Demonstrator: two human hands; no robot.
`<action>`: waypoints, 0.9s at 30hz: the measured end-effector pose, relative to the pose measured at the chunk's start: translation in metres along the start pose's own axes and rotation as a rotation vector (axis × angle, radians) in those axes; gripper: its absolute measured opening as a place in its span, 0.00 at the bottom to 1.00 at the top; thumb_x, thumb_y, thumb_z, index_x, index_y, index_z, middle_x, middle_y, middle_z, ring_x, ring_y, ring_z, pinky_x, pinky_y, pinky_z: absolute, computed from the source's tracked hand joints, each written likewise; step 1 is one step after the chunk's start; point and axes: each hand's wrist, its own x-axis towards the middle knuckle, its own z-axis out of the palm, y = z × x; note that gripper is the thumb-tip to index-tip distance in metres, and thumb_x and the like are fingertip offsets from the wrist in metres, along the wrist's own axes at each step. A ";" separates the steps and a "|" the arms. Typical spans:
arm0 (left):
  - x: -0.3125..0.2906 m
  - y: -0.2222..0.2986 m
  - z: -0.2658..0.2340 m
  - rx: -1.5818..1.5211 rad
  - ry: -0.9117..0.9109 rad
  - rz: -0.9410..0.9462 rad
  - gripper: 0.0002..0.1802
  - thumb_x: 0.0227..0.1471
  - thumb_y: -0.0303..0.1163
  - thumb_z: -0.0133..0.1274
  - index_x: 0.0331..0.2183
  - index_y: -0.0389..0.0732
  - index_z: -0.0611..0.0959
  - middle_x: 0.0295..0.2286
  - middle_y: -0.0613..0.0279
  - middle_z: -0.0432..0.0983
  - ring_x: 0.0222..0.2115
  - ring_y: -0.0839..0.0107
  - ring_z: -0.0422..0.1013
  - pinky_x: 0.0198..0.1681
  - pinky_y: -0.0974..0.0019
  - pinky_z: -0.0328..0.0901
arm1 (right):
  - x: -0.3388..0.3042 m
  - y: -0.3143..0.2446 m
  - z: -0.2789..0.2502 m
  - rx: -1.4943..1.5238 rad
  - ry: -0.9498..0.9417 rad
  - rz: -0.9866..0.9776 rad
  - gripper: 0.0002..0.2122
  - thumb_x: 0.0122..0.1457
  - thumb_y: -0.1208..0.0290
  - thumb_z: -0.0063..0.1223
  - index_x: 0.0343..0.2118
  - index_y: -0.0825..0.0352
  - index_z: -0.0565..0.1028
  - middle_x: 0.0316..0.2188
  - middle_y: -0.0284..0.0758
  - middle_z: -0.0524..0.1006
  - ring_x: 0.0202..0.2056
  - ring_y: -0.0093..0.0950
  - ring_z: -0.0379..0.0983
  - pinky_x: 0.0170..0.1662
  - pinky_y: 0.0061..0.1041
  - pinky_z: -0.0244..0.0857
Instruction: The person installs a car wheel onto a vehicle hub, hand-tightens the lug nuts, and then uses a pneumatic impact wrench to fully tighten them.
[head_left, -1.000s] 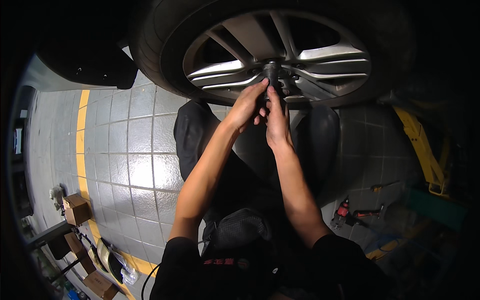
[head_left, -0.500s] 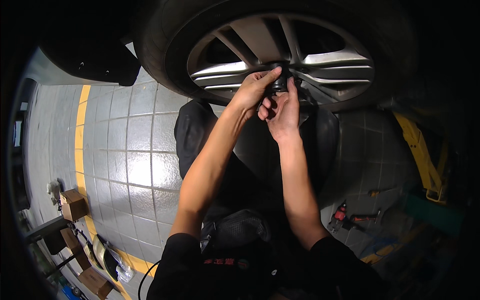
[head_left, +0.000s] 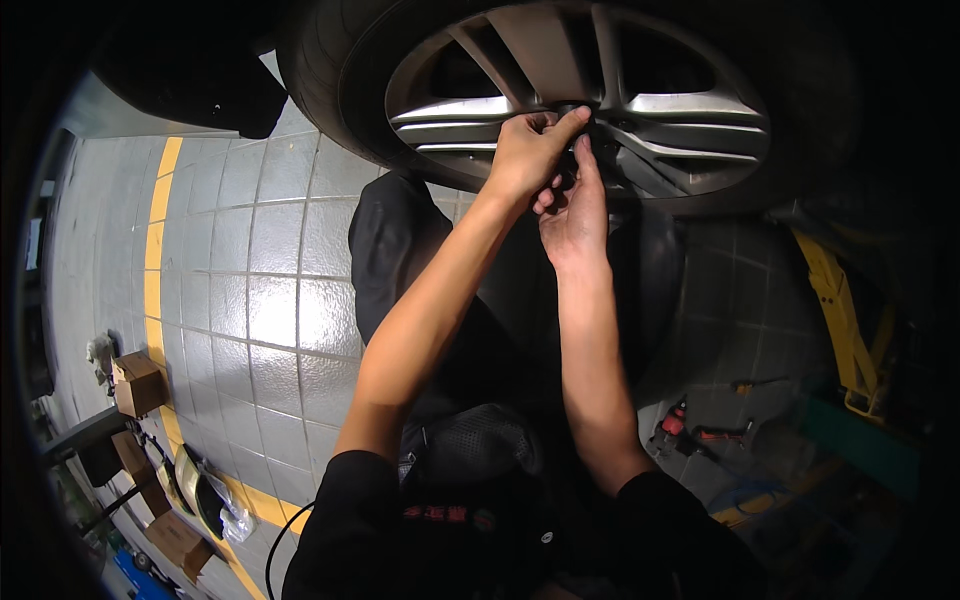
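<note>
A car wheel with a silver spoked rim (head_left: 545, 50) and black tyre (head_left: 330, 95) stands upright before me. Both hands are at the hub in its middle. My left hand (head_left: 528, 155) is closed, thumb and fingers pinching a small black round part (head_left: 571, 109) against the hub. From below, my right hand (head_left: 576, 225) reaches up with one digit stretched along the part and the other fingers curled. Most of the part is hidden behind my fingers, so its exact kind does not show.
A yellow metal stand (head_left: 835, 300) is at the right. Below it on the floor lie a red-and-black power tool (head_left: 672, 425) and a red-handled tool (head_left: 725, 434). Cardboard boxes (head_left: 140, 384) sit at the left by a yellow floor line (head_left: 154, 250).
Both hands have moved slightly up and right in the picture, with the view shifting too. The black part, plainer between my hands before, is now mostly covered by fingers at the hub.
</note>
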 end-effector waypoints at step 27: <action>0.002 0.007 -0.020 -0.307 -0.326 -0.205 0.23 0.56 0.47 0.47 0.24 0.36 0.77 0.10 0.69 0.64 0.04 0.82 0.57 0.04 0.78 0.53 | 0.008 -0.002 -0.008 0.200 -0.193 0.140 0.17 0.63 0.53 0.35 0.29 0.63 0.67 0.21 0.28 0.64 0.18 0.20 0.55 0.23 0.18 0.51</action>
